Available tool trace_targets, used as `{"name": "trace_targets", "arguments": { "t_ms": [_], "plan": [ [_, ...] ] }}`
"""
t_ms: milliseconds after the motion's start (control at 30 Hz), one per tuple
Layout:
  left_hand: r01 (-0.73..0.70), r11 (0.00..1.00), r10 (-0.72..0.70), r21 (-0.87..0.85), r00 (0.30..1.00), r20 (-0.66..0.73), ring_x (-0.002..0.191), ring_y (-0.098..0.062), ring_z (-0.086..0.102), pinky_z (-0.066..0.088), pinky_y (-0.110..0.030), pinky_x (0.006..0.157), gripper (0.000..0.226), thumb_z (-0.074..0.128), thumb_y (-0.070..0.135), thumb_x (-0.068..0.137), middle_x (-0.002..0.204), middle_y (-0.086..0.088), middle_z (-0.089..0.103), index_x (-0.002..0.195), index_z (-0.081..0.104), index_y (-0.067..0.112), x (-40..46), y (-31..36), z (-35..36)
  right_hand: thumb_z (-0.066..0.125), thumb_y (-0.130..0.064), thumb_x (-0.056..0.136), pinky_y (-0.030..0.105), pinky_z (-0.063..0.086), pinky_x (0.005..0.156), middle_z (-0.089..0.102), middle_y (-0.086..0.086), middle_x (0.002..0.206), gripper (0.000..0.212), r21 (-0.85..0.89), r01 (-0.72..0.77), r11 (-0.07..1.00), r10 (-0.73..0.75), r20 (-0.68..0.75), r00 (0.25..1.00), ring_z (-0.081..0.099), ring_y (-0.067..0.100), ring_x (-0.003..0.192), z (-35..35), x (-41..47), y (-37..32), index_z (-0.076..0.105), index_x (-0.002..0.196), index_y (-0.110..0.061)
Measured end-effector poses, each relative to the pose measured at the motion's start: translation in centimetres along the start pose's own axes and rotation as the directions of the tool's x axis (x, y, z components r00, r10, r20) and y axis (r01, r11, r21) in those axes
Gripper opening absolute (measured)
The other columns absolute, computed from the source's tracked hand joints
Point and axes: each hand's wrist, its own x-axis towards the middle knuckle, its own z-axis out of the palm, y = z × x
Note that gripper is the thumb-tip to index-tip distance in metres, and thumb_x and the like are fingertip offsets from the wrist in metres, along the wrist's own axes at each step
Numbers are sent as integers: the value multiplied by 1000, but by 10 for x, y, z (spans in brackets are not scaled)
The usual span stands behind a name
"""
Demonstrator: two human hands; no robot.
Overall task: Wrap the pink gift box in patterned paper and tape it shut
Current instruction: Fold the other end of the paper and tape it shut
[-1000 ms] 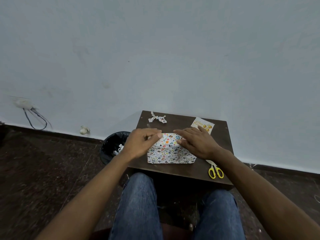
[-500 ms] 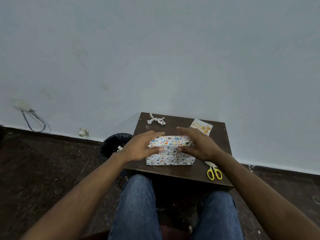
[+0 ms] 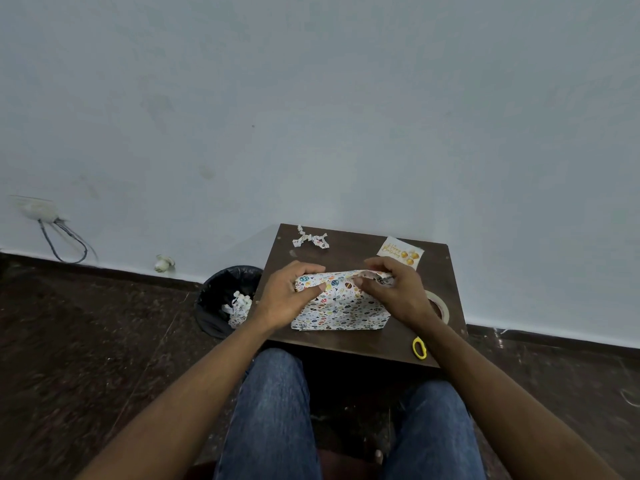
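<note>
Dark worktop: both hands, flat a moment ago, now curl; left hand and right hand pinch patterned paper at the box's top edge, so folding continues, untaped.

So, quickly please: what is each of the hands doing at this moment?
Left hand: fingers curled over the left end of the wrapped box, gripping it.
Right hand: pinching the paper fold at the box's top right edge.
</note>
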Motion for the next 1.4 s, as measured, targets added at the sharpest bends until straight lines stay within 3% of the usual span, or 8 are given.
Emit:
{"name": "trace_targets", "arguments": {
  "t_ms": [200,300,567,700,867,1000,1267,1400],
  "plan": [
    [56,988,-75,-147,989,-125,94,10,60,43,-7,83,24,78,6,79,101,9,69,95,74,23,0,8,9,81,-32,80,33,53,75,74,-9,84,14,97,-62,993,68,-62,996,68,6,80,7,2,-6,75,83,-20],
    [81,974,-119,-210,977,-177,94,4,63,49,-20,85,25,78,2,78,101,5,71,91,75,23,0,10,13,82,-30,79,27,50,71,73,-9,82,13,102,-68,992,77,-84,994,67,6,79,7,1,-6,74,80,-19],
    [-62,993,45,-102,985,-166,110,-2,60,46,-20,95,44,80,16,81,112,5,66,117,64,36,-12,-2,9,80,-22,81,28,51,76,73,-9,85,6,148,-10,989,27,-112,993,66,6,83,11,-2,-2,75,81,-19],
    [51,967,-71,-248,995,-74,126,-7,53,41,-34,107,44,72,38,79,127,13,63,121,62,46,-20,-13,-4,80,-20,81,27,50,75,72,-10,84,8,147,6,989,12,-125,992,66,5,82,11,-1,0,73,79,-23],
    [144,889,-211,-435,972,-108,101,-13,60,44,-32,97,35,63,4,89,109,0,67,106,72,32,-17,-6,-4,80,-23,81,34,53,78,73,-8,85,7,141,0,990,16,-116,993,67,9,84,12,3,0,76,82,-18],
    [224,814,-333,-536,936,-114,111,-35,60,45,-46,101,29,63,11,80,110,-14,71,97,78,28,-12,-8,0,80,-24,81,36,53,78,73,-7,85,8,143,-2,990,18,-108,994,68,11,84,11,3,2,75,83,-18],
    [169,848,-290,-502,941,-175,84,-25,59,47,-39,80,39,61,-13,81,89,-11,74,78,79,20,-9,-1,-2,79,-16,82,42,52,82,72,-6,90,19,181,142,973,-113,-163,980,65,14,91,13,-3,5,75,86,-34],
    [90,919,-180,-385,962,-204,94,-11,69,52,-23,85,38,58,-18,81,90,5,76,80,75,16,-10,2,-4,72,8,79,22,45,82,67,-1,91,41,203,213,956,-184,-154,971,58,3,96,10,-2,6,74,86,-33]
  ]
}}
